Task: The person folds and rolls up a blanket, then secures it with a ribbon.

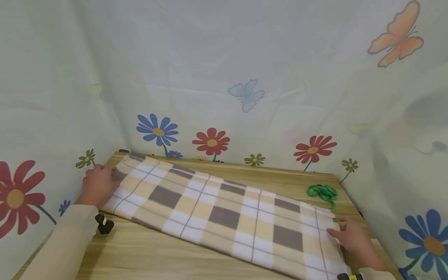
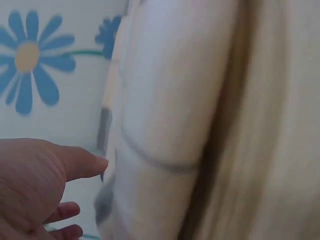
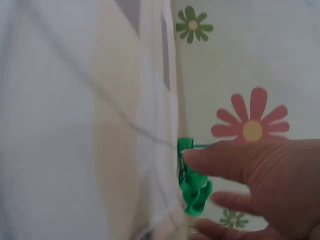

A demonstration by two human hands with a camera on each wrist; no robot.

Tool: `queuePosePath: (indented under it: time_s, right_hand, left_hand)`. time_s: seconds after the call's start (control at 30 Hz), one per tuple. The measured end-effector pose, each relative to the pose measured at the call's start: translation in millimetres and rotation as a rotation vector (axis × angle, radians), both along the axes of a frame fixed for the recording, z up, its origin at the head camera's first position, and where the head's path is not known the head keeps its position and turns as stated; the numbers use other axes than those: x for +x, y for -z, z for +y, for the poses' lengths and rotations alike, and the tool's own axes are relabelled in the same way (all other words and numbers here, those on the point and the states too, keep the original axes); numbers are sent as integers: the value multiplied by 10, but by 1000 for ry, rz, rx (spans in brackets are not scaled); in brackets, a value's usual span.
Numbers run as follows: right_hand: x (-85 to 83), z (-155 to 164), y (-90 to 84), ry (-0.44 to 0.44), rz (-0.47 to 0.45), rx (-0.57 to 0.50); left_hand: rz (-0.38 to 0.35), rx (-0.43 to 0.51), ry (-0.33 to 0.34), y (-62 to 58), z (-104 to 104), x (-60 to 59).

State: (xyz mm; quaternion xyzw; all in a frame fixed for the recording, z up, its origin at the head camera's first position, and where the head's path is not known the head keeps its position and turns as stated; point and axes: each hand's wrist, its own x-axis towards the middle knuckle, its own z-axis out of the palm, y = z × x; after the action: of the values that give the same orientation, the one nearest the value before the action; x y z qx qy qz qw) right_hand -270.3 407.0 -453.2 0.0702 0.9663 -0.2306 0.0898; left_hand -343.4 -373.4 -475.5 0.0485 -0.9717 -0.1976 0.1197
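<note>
Left hand [image 1: 99, 182] laid on the far-left end of the checked blanket [image 1: 224, 212], fingers loosely extended over the cloth's edge, thumb [image 2: 82, 162] touching the fabric in the left wrist view; not clear whether any cloth is pinched. Right hand [image 1: 351, 235] resting at the near-right end of the same blanket, fingers reaching onto the edge, thumb [image 3: 225, 160] stretched toward the cloth in the right wrist view; grip there likewise impossible to tell.

Blanket folded into a long band, checked in cream, white and grey-brown, lying flat and slanting across the wooden table [image 1: 157, 256] from far left to near right. Green ribbon [image 1: 323, 192] bunched on the table just beyond the blanket's right end, far from the left hand, near the right hand, apart from the cloth in the head view.

Pale sleeves on both forearms. Around the table, a light curtain [image 1: 224, 77] printed with red and blue flowers and butterflies.
</note>
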Motion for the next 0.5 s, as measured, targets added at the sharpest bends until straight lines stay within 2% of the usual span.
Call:
queuePosePath:
  time_s: [0.07, 0.17, 0.2, 0.27, 0.3, 0.37, 0.5]
  right_hand:
    - [22, -106, -16, -84, 103, 52]
    - [88, -290, 34, -281, 249, 56]
    - [117, -355, 61, -355, 271, 44]
    - [172, -466, 103, -474, 238, -2]
    - [199, -514, 122, -515, 217, -16]
    - [238, -596, 146, -548, 177, -21]
    - [260, -723, 158, -512, 146, 12]
  left_hand:
    - [-34, -38, 32, -1, 139, 78]
    - [-185, -76, 90, -21, 376, 216]
    - [-253, -86, 111, -28, 444, 261]
    - [-382, -77, 130, -48, 553, 336]
    - [-423, -77, 138, -52, 589, 361]
    - [-461, -70, 141, -47, 622, 379]
    - [-436, -58, 144, -24, 566, 329]
